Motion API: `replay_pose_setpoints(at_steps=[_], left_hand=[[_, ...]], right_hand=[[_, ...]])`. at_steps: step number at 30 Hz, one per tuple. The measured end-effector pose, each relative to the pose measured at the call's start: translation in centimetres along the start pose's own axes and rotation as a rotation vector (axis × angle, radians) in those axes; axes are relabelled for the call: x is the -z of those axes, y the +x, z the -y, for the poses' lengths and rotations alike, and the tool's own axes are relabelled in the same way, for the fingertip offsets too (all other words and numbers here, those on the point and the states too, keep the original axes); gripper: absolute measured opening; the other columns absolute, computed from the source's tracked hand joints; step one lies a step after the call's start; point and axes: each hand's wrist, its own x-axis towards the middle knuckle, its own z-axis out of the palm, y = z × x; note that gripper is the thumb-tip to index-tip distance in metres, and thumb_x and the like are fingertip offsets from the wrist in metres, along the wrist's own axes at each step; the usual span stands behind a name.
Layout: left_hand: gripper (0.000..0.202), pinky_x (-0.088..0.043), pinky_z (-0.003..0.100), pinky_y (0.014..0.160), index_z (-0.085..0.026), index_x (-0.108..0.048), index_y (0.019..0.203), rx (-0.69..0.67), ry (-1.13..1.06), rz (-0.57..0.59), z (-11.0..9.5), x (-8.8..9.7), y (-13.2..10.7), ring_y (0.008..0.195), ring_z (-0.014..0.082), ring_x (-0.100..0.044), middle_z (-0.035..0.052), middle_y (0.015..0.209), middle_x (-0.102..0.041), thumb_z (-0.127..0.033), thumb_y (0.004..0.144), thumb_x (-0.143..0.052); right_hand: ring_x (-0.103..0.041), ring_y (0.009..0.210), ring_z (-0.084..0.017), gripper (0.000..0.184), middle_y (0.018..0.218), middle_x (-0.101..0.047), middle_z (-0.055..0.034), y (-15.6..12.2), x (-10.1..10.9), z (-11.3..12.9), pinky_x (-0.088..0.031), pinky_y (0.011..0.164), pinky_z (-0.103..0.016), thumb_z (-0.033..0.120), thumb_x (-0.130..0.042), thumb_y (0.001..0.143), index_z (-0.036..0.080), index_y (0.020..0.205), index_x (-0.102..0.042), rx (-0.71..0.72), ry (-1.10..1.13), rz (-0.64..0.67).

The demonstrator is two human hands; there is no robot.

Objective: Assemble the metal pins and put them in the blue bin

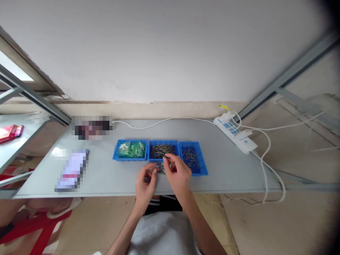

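My left hand (145, 184) is in front of the middle blue bin, thumb and forefinger brought together at a thin greyish piece too small to name. Higher and to the right, my right hand (178, 173) pinches a tiny dark piece at its fingertips, close to the bin's front rim. Between both hands lies a small pile of metal screws (160, 171), partly hidden by the fingers. Long brassy screws fill the middle bin (149, 156). Silvery screws lie in the right bin (202, 166), which my right hand partly covers. The left bin (114, 154) holds small pale pieces on green.
A white power strip (236, 132) with cables lies at the right of the grey table (106, 180). One white cord (156, 124) runs along the back. At the left are a blurred phone-like object (71, 170) and a blurred dark item (92, 128). Metal posts frame both sides.
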Motion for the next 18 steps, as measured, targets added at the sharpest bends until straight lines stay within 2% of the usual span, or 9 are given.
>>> replay_pose_setpoints(at_steps=[3, 6, 8, 12, 15, 18], left_hand=[[0.032, -0.054, 0.025, 0.064, -0.020, -0.075, 0.111, 0.042, -0.016, -0.044, 0.3, 0.1, -0.3, 0.068, 0.0152, -0.068, 0.0055, 0.090, -0.080, -0.049, 0.106, -0.064], [0.037, -0.056, 0.026, 0.067, -0.020, -0.074, 0.110, 0.063, -0.041, -0.064, 0.5, 0.2, -0.5, 0.074, 0.0173, -0.072, 0.0060, 0.090, -0.079, -0.054, 0.107, -0.062], [0.037, -0.057, 0.026, 0.069, -0.020, -0.074, 0.110, 0.061, -0.050, -0.063, 0.5, 0.3, -0.6, 0.077, 0.0181, -0.073, 0.0060, 0.091, -0.079, -0.055, 0.107, -0.061], [0.038, -0.059, 0.027, 0.073, -0.020, -0.075, 0.109, 0.059, -0.059, -0.047, 0.3, 0.3, -0.5, 0.080, 0.0191, -0.075, 0.0056, 0.089, -0.078, -0.055, 0.107, -0.061], [0.036, -0.060, 0.027, 0.075, -0.020, -0.075, 0.110, 0.066, -0.058, -0.034, 0.2, 0.3, -0.5, 0.080, 0.0191, -0.076, 0.0050, 0.087, -0.078, -0.053, 0.108, -0.060], [0.034, -0.060, 0.027, 0.074, -0.020, -0.075, 0.109, 0.066, -0.049, -0.013, 0.3, 0.2, -0.5, 0.078, 0.0185, -0.075, 0.0049, 0.086, -0.078, -0.050, 0.108, -0.060]], right_hand=[[-0.069, 0.068, -0.016, 0.024, 0.090, -0.078, -0.0056, 3.1, 0.3, 0.2, -0.055, 0.069, -0.027, 0.035, -0.057, 0.112, 0.023, 0.119, -0.076, -0.004, -0.113, 0.034], [-0.071, 0.071, -0.017, 0.026, 0.094, -0.079, -0.0063, 3.6, 0.8, -0.1, -0.054, 0.068, -0.027, 0.033, -0.057, 0.111, 0.022, 0.127, -0.074, 0.011, -0.174, 0.087], [-0.072, 0.070, -0.017, 0.024, 0.092, -0.079, -0.0054, 2.1, 1.2, -0.3, -0.053, 0.066, -0.026, 0.031, -0.055, 0.112, 0.023, 0.124, -0.074, 0.040, -0.192, 0.169], [-0.075, 0.070, -0.019, 0.021, 0.088, -0.081, -0.0033, -3.1, 1.2, -0.9, -0.051, 0.061, -0.028, 0.027, -0.055, 0.110, 0.026, 0.116, -0.075, 0.042, -0.179, 0.357], [-0.076, 0.065, -0.022, 0.021, 0.087, -0.082, -0.0053, -5.5, 0.6, -1.6, -0.048, 0.056, -0.030, 0.024, -0.059, 0.106, 0.022, 0.123, -0.072, -0.039, -0.245, 0.387], [-0.076, 0.066, -0.024, 0.021, 0.089, -0.082, -0.0078, -6.1, -0.1, -2.3, -0.045, 0.054, -0.030, 0.021, -0.060, 0.104, 0.020, 0.123, -0.070, -0.106, -0.303, 0.387]])
